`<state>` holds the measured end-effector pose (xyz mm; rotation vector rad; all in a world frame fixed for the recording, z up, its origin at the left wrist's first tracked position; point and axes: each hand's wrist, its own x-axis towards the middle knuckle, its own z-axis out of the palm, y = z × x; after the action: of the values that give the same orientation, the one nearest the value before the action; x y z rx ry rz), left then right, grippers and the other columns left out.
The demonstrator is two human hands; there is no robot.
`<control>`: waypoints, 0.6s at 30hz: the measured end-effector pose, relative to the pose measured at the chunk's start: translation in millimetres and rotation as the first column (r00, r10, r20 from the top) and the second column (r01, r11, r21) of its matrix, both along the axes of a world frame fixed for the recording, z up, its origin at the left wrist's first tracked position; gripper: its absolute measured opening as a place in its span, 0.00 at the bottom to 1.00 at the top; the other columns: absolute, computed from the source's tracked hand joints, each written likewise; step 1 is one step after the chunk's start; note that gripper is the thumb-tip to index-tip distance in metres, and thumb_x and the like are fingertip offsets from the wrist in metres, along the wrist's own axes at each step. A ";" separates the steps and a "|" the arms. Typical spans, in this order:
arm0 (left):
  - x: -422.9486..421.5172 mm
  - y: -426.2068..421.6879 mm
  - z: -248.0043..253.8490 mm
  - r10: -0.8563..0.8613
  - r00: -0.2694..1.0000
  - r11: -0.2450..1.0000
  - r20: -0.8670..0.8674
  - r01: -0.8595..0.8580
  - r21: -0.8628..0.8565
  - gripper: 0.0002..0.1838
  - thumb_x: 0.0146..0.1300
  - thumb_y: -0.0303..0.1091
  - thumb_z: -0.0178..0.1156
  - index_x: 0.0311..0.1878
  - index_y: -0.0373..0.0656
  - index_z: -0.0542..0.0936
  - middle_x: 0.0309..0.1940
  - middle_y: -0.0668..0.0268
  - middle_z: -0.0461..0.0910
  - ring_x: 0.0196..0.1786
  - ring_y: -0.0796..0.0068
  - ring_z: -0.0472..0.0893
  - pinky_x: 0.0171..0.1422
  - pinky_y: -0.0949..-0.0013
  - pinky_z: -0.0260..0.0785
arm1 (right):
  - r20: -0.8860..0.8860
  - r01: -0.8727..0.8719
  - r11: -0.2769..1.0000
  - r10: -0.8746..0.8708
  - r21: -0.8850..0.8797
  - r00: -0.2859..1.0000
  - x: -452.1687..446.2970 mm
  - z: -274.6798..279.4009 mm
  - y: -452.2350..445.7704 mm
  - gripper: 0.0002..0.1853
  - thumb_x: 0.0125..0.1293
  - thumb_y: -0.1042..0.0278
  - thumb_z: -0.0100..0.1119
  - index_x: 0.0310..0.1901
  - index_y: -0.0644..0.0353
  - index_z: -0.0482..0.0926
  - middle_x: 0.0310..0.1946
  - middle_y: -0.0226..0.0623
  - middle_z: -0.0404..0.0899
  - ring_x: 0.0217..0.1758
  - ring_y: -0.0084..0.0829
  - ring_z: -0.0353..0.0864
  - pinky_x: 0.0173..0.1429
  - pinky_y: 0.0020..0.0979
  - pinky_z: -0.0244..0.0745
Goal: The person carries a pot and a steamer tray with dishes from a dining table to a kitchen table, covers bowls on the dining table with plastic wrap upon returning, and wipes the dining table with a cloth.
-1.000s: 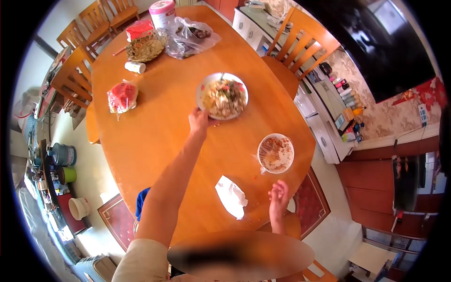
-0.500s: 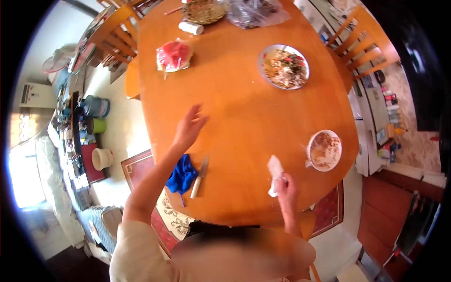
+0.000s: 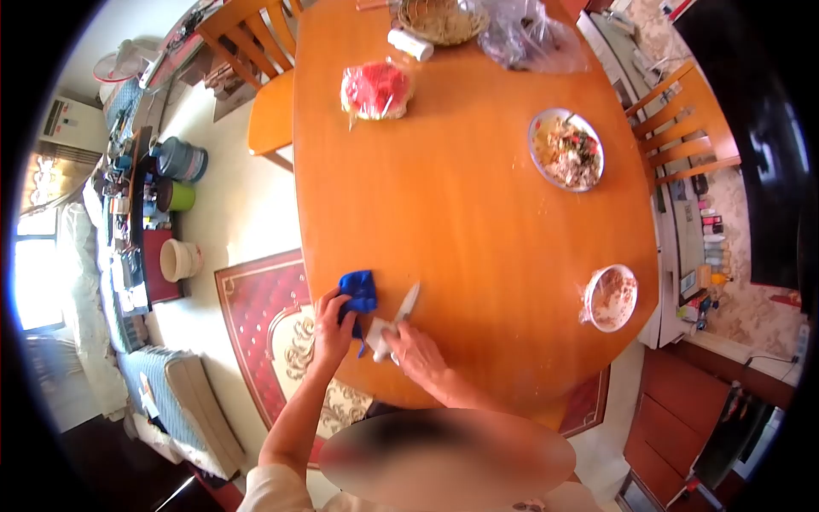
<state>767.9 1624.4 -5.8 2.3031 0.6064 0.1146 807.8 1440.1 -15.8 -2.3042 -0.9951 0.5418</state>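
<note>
My left hand (image 3: 331,328) is at the near left edge of the table, its fingers closed on a bunched blue cloth (image 3: 360,290). Just to its right, my right hand (image 3: 418,352) is closed on a folded white tissue (image 3: 378,331). A knife (image 3: 411,299) lies by the right fingers with its blade pointing away from me. The right hand and the tissue cover most of the knife's handle, and I cannot tell whether the fingers also grip it.
A white bowl (image 3: 614,299) with brown residue stands at right, a plate of food (image 3: 567,149) behind it. Farther off are a red plastic-wrapped package (image 3: 376,90), a white roll (image 3: 410,45), a wicker basket (image 3: 444,21) and a plastic bag (image 3: 533,38). Chairs flank the table.
My left hand has come back toward me and onto the blue cloth. My right hand has carried the tissue leftward to the knife. The view has shifted too.
</note>
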 end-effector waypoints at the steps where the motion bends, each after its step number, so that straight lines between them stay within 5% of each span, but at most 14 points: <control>1: 4.7 7.8 0.5 0.060 0.994 0.998 0.097 -0.058 -0.025 0.13 0.53 0.25 0.60 0.44 0.38 0.75 0.45 0.57 0.75 0.46 0.64 0.76 0.51 0.66 0.69 | 0.016 -0.036 0.999 0.036 0.023 0.999 5.1 -4.8 1.1 0.11 0.54 0.73 0.56 0.41 0.60 0.73 0.33 0.44 0.70 0.34 0.44 0.77 0.36 0.40 0.75; 3: 15.8 23.7 15.1 0.338 0.940 0.861 0.038 -0.293 -0.415 0.11 0.56 0.28 0.59 0.42 0.37 0.75 0.33 0.64 0.77 0.37 0.77 0.76 0.43 0.72 0.69 | 0.023 -0.113 0.991 0.111 0.067 0.994 7.2 -9.1 1.7 0.10 0.54 0.73 0.55 0.39 0.62 0.72 0.34 0.45 0.70 0.34 0.45 0.77 0.36 0.41 0.74; 4: 29.1 35.8 21.0 0.335 0.940 0.887 0.063 -0.293 -0.356 0.09 0.59 0.30 0.59 0.40 0.37 0.75 0.25 0.70 0.74 0.31 0.84 0.72 0.36 0.76 0.66 | -0.019 -0.099 0.978 0.104 0.182 0.994 10.6 -0.4 6.0 0.10 0.53 0.73 0.55 0.37 0.64 0.72 0.34 0.44 0.70 0.36 0.44 0.77 0.38 0.40 0.74; 7: 88.9 60.8 20.2 0.341 0.924 0.914 0.171 -0.285 -0.288 0.12 0.61 0.34 0.57 0.43 0.37 0.72 0.29 0.67 0.73 0.32 0.80 0.69 0.38 0.74 0.65 | -0.035 -0.190 0.931 0.211 0.312 0.977 0.6 -12.1 34.0 0.10 0.53 0.72 0.56 0.37 0.63 0.72 0.35 0.43 0.70 0.39 0.42 0.76 0.41 0.38 0.73; 8: 114.8 66.8 16.1 0.318 0.925 0.917 0.208 -0.243 -0.317 0.15 0.61 0.34 0.57 0.48 0.38 0.71 0.34 0.61 0.74 0.37 0.73 0.72 0.44 0.69 0.66 | -0.057 -0.189 0.933 0.216 0.306 0.975 -2.6 -12.2 42.6 0.11 0.53 0.72 0.56 0.39 0.62 0.72 0.35 0.42 0.70 0.41 0.41 0.75 0.41 0.37 0.73; 9: 135.3 83.7 -10.3 0.201 0.933 0.980 0.298 -0.187 -0.075 0.18 0.60 0.32 0.55 0.53 0.39 0.70 0.40 0.55 0.75 0.44 0.61 0.73 0.52 0.62 0.65 | -0.106 -0.143 0.942 0.182 0.304 0.978 -0.6 -11.8 44.0 0.12 0.53 0.73 0.56 0.39 0.62 0.72 0.35 0.42 0.69 0.40 0.42 0.75 0.41 0.37 0.72; 10: 154.1 86.9 -3.4 0.112 0.958 0.985 0.262 -0.143 0.101 0.20 0.58 0.31 0.55 0.55 0.41 0.70 0.46 0.52 0.74 0.51 0.53 0.69 0.58 0.58 0.61 | -0.158 -0.093 0.950 0.146 0.299 0.977 0.4 -9.3 44.8 0.12 0.52 0.73 0.56 0.40 0.62 0.72 0.34 0.42 0.69 0.40 0.42 0.74 0.41 0.38 0.72; 13: 183.9 91.5 -37.2 0.029 0.961 0.888 0.276 -0.152 0.434 0.22 0.57 0.32 0.55 0.56 0.43 0.71 0.43 0.55 0.72 0.47 0.51 0.68 0.53 0.54 0.61 | -0.347 0.241 0.920 -0.127 0.309 0.929 19.5 11.9 19.8 0.13 0.55 0.78 0.55 0.44 0.62 0.73 0.37 0.40 0.73 0.39 0.36 0.76 0.43 0.33 0.73; 15: 190.5 43.4 -43.5 -0.023 0.980 0.884 0.196 -0.071 0.462 0.22 0.55 0.30 0.55 0.56 0.46 0.72 0.40 0.55 0.71 0.43 0.51 0.68 0.49 0.51 0.61 | -0.473 0.531 0.754 -0.333 0.386 0.816 31.3 1.5 -12.0 0.13 0.58 0.79 0.54 0.46 0.63 0.74 0.39 0.38 0.75 0.40 0.31 0.76 0.44 0.29 0.72; 18: 179.0 -67.0 -50.9 -0.284 0.943 0.895 0.173 0.196 0.401 0.24 0.51 0.27 0.54 0.55 0.47 0.73 0.39 0.57 0.71 0.42 0.52 0.68 0.47 0.51 0.61 | -0.567 0.797 0.556 -0.586 0.238 0.578 68.1 9.4 -64.4 0.12 0.62 0.78 0.52 0.48 0.63 0.74 0.41 0.33 0.75 0.42 0.23 0.74 0.46 0.26 0.71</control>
<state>946.9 1557.4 -56.7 2.6677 0.1838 0.4024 876.0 1375.7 -6.4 -1.7841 0.0991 0.3590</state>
